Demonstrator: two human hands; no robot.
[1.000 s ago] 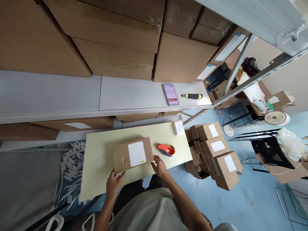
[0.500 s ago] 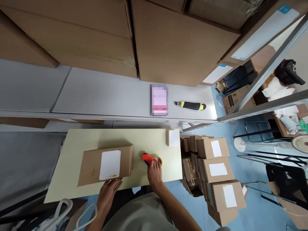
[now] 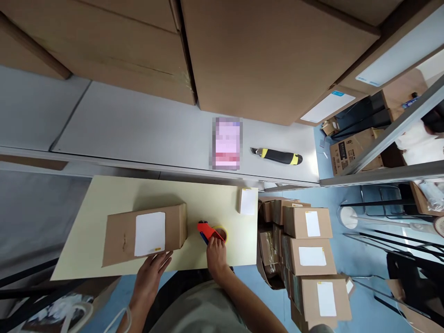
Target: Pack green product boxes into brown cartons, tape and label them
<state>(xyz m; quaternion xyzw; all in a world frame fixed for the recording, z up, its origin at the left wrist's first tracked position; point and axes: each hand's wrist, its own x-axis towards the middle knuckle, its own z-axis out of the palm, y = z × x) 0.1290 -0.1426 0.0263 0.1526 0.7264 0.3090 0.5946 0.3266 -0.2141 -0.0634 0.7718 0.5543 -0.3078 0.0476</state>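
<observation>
1. The right hand (image 3: pixel 215 252) closes over the red tape dispenser (image 3: pixel 210 232), fingers curled around its near end, so it grips the tool. The dispenser sits on the pale yellow table (image 3: pixel 104 203), just right of the cardboard box (image 3: pixel 144 233).

2. The left hand (image 3: pixel 151 273) lies flat with fingers spread, its tips pressing the box's near edge; it holds nothing, only steadies.

3. The box is the landmark: it lies flat on the table, a white label (image 3: pixel 150 233) on its top face, its right end close to the dispenser but not touching it.

4. Judging from this, the step in hand is lifting the dispenser to the box. To do it well, the left hand should hold the box firmly against the table, and the right should take a full grip on the handle before lifting, with the tape end facing the box.

5. Beyond the box's far right corner, a small white-topped packet (image 3: pixel 247 201) stands at the table's far edge.

6. Behind the box, on the grey shelf (image 3: pixel 138 134), lie a blurred pink item (image 3: pixel 227 143) and a yellow-and-black utility knife (image 3: pixel 277 156).

7. Right of the box, off the table, labelled boxes are stacked on the floor (image 3: pixel 312 249).

8. Counts: one dispenser, one box on the table, one knife, one packet, and three labelled boxes plainly showing in the floor stack, with more partly hidden.
</observation>
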